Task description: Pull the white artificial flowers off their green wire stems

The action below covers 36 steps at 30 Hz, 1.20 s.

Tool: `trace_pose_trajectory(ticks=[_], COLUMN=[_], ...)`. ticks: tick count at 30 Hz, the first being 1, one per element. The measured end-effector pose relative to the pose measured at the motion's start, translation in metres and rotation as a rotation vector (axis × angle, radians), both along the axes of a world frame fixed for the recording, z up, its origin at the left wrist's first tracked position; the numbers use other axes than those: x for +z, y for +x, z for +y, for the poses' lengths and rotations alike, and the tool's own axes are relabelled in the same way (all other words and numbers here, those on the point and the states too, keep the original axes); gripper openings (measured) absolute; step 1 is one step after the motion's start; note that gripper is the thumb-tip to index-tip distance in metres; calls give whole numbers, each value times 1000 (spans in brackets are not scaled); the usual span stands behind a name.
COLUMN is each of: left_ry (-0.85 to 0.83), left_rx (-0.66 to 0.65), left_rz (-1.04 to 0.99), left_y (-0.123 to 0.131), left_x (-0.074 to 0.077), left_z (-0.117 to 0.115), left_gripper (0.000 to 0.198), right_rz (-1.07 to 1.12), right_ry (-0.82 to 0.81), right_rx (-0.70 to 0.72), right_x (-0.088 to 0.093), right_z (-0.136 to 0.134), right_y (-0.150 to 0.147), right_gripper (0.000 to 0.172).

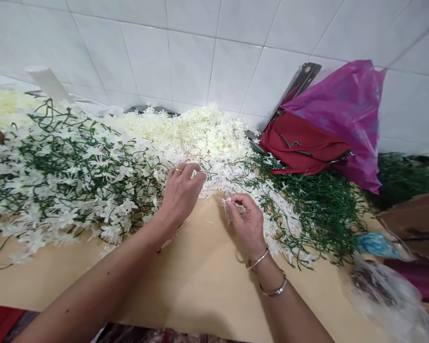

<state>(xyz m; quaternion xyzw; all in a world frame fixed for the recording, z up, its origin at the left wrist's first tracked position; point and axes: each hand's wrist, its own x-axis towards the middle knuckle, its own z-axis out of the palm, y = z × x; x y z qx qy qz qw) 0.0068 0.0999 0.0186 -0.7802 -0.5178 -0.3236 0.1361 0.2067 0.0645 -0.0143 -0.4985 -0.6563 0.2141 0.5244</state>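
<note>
My left hand (181, 193), with a ring on one finger, is closed in a pinch on a small white artificial flower (194, 173) and a thin green stem (209, 174) at the edge of the loose flower pile (196, 131). My right hand (248, 221), with two bangles at the wrist, is curled shut on a small bunch of white flower pieces (226, 206). Both hands hover over the tan tabletop (200, 276). To the left lies a heap of green stems with white flowers attached (64, 176). Bare green stems (318, 209) lie to the right.
A red handbag (300, 147) and a magenta plastic bag (346, 109) lean against the white tiled wall at the back right. A cardboard box (411, 224), a blue item (375, 244) and a clear plastic bag (386, 295) sit at the right edge.
</note>
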Motion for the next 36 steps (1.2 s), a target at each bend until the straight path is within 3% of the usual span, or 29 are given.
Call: trace_pose_trajectory(ticks=[4, 9, 14, 19, 22, 26, 29, 32, 34, 36], left_ry=[87, 41, -50, -316, -501, -441, -419, -464, -527, -634], left_rx=[-101, -205, -247, -261, -283, -313, -353, -358, -355, -404], left_rz=[-29, -117, -237, -559, -869, -1240, -1315, -1385, -1383, -1319], left_y=[-6, -14, -20, -16, -12, -8, -13, -23, -27, -28], left_x=[3, -7, -15, -19, -22, -22, -14, -8, -8, -10], left_z=[-31, -64, -79, -88, -92, -95, -96, -99, -103, -109], left_gripper=[25, 26, 21, 20, 20, 9, 5, 16, 20, 15], right_rz=[-4, 35, 12, 11, 52, 236, 228, 261, 258, 115], right_ry=[34, 19, 19, -3, -29, -241, -534, -717, -744, -630], right_rx=[-19, -55, -46, -38, -32, 166, 429, 553, 551, 530], right_x=[0, 1, 0, -5, -3, 17, 32, 25, 10, -6], right_z=[1, 2, 1, -1, -1, -5, -29, -72, -100, -112], right_y=[2, 5, 4, 1, 0, -1, -8, -20, -27, -30], right_gripper=[6, 5, 4, 4, 4, 11, 15, 16, 12, 8])
